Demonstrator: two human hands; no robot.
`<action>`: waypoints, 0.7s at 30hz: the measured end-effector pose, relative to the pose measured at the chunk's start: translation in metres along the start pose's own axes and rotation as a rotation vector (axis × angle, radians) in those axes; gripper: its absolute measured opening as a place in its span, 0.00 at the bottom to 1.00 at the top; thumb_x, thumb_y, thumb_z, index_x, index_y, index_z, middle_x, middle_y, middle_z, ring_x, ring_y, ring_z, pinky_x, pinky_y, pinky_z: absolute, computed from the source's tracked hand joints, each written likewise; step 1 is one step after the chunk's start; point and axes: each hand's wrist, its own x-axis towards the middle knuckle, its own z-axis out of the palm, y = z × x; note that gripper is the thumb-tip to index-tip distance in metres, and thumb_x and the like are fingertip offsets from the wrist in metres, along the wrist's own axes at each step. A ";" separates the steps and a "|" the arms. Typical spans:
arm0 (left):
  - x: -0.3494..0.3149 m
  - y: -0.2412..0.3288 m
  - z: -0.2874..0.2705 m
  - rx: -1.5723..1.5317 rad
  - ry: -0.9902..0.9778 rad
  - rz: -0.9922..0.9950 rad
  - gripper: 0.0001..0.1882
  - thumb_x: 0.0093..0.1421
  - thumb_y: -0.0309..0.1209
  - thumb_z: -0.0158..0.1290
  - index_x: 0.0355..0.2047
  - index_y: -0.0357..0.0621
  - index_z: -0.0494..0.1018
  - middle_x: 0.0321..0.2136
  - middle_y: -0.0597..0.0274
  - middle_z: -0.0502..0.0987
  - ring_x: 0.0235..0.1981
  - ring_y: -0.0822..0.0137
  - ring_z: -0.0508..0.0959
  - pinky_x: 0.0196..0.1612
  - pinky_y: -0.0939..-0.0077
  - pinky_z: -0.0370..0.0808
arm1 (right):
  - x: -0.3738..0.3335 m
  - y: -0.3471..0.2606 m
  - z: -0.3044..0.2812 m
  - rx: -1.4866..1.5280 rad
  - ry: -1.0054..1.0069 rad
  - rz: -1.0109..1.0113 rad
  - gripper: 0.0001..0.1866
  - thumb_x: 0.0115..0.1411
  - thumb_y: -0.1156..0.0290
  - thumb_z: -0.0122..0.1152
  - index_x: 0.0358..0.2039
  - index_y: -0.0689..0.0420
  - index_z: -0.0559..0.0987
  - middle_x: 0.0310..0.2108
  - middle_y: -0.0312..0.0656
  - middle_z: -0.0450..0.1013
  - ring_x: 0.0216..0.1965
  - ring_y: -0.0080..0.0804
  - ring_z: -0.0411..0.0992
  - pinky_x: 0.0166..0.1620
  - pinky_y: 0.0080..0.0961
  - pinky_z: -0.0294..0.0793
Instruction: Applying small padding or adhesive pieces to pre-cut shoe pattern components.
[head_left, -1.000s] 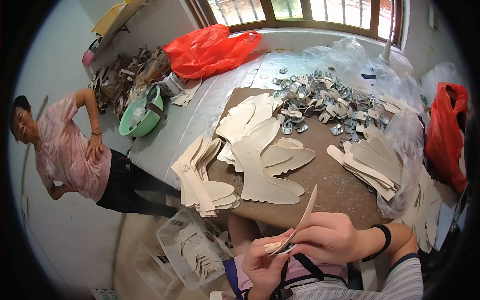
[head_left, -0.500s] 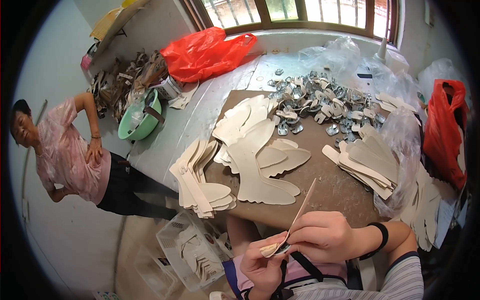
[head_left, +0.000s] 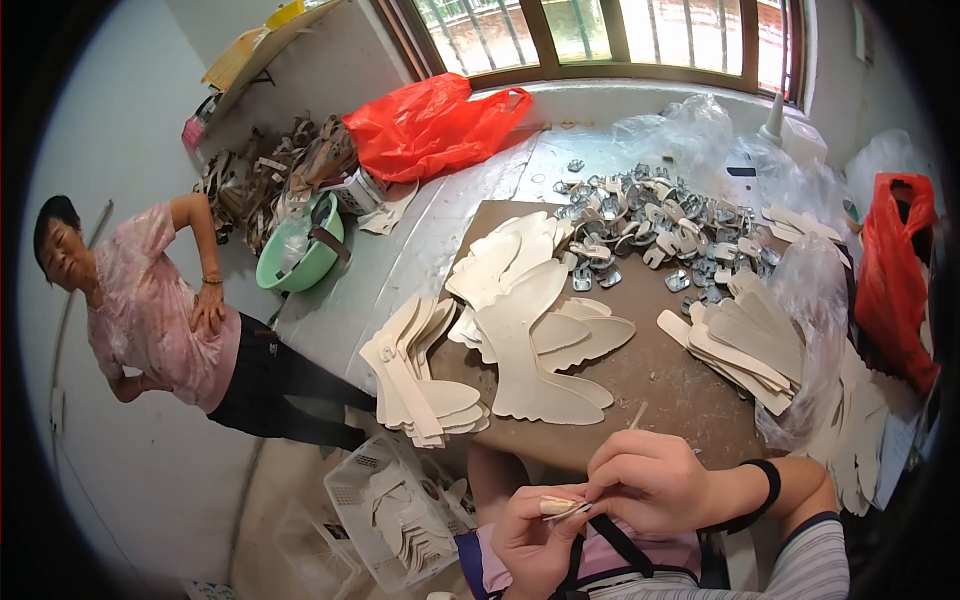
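Close to my lap, my left hand (head_left: 535, 540) is closed on a small buckle (head_left: 560, 506) with cream covering on it. My right hand (head_left: 652, 478) meets it from the right, its thumb and fingers pinching a thin cream strap. Only the strap's tip (head_left: 638, 414) shows above my knuckles; its lower part is hidden by my fingers. Past my hands, cream shoe-upper pieces (head_left: 530, 345) lie stacked on the brown board (head_left: 620, 440). At the left edge rests a second stack of cut pieces (head_left: 415, 385), with a loose strap across it.
Many metal buckles (head_left: 650, 225) are heaped at the back. Cream straps (head_left: 740, 335) lie on the right beside clear plastic and a red bag (head_left: 895, 275). A white crate (head_left: 360, 500) stands at lower left. A person (head_left: 165, 305) stands left, near a green basin (head_left: 300, 255).
The strap has tipped, so less of it shows above my right hand. Both hands stay together at the buckle. The whole view has shifted slightly down and right.
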 end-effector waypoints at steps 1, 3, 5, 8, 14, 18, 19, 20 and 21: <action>0.002 0.001 0.001 -0.005 -0.023 -0.001 0.09 0.56 0.19 0.58 0.37 0.37 0.71 0.38 0.52 0.74 0.39 0.65 0.76 0.42 0.74 0.74 | 0.001 0.000 0.000 0.035 -0.025 0.024 0.11 0.44 0.80 0.68 0.29 0.58 0.77 0.28 0.39 0.72 0.28 0.34 0.72 0.30 0.26 0.72; 0.002 0.000 -0.003 -0.012 -0.044 -0.008 0.10 0.56 0.19 0.59 0.37 0.37 0.71 0.37 0.53 0.74 0.37 0.65 0.76 0.42 0.74 0.73 | 0.001 -0.001 0.001 0.087 -0.050 0.058 0.10 0.44 0.80 0.68 0.29 0.58 0.77 0.27 0.39 0.72 0.27 0.34 0.72 0.29 0.25 0.72; 0.001 -0.005 -0.013 0.015 -0.174 -0.048 0.11 0.57 0.23 0.60 0.37 0.35 0.69 0.36 0.47 0.76 0.39 0.61 0.79 0.42 0.73 0.77 | 0.000 -0.001 0.001 0.139 -0.077 0.091 0.10 0.44 0.81 0.67 0.28 0.58 0.76 0.26 0.39 0.71 0.27 0.34 0.72 0.29 0.24 0.72; 0.008 0.001 -0.011 -0.156 -0.172 -0.034 0.11 0.55 0.21 0.60 0.37 0.36 0.70 0.35 0.52 0.75 0.38 0.65 0.77 0.41 0.77 0.75 | -0.001 -0.002 0.001 0.122 -0.075 0.049 0.11 0.44 0.82 0.68 0.28 0.59 0.76 0.26 0.39 0.72 0.26 0.32 0.72 0.28 0.23 0.72; -0.008 -0.002 -0.016 -0.123 -0.022 -0.029 0.14 0.52 0.16 0.60 0.38 0.37 0.71 0.38 0.53 0.73 0.37 0.67 0.75 0.39 0.80 0.73 | -0.006 0.001 0.014 0.357 0.018 0.178 0.11 0.46 0.81 0.71 0.29 0.60 0.78 0.27 0.38 0.73 0.25 0.24 0.72 0.26 0.18 0.71; -0.008 -0.007 -0.014 -0.060 -0.014 -0.060 0.13 0.53 0.16 0.60 0.38 0.36 0.70 0.37 0.55 0.72 0.35 0.70 0.73 0.39 0.81 0.71 | -0.008 0.000 0.015 0.342 0.001 0.243 0.12 0.46 0.81 0.72 0.31 0.60 0.79 0.27 0.38 0.73 0.26 0.23 0.72 0.26 0.18 0.71; -0.009 -0.006 -0.011 -0.120 0.023 -0.109 0.12 0.54 0.17 0.59 0.37 0.35 0.70 0.34 0.57 0.72 0.34 0.71 0.72 0.40 0.81 0.69 | -0.008 0.000 0.014 0.293 -0.036 0.221 0.12 0.46 0.80 0.72 0.31 0.60 0.79 0.27 0.38 0.73 0.26 0.22 0.72 0.27 0.18 0.72; -0.010 -0.005 -0.013 -0.115 0.029 -0.103 0.12 0.54 0.17 0.59 0.37 0.35 0.70 0.34 0.57 0.72 0.34 0.71 0.72 0.40 0.81 0.69 | -0.008 0.001 0.015 0.243 -0.071 0.198 0.12 0.46 0.80 0.72 0.32 0.60 0.79 0.27 0.38 0.74 0.26 0.21 0.72 0.27 0.18 0.72; -0.012 -0.006 -0.014 -0.022 0.026 -0.066 0.11 0.55 0.18 0.59 0.36 0.35 0.70 0.34 0.57 0.73 0.33 0.71 0.72 0.38 0.82 0.69 | -0.008 0.000 0.016 0.240 -0.072 0.197 0.12 0.46 0.80 0.72 0.32 0.60 0.79 0.27 0.38 0.74 0.26 0.21 0.72 0.27 0.18 0.72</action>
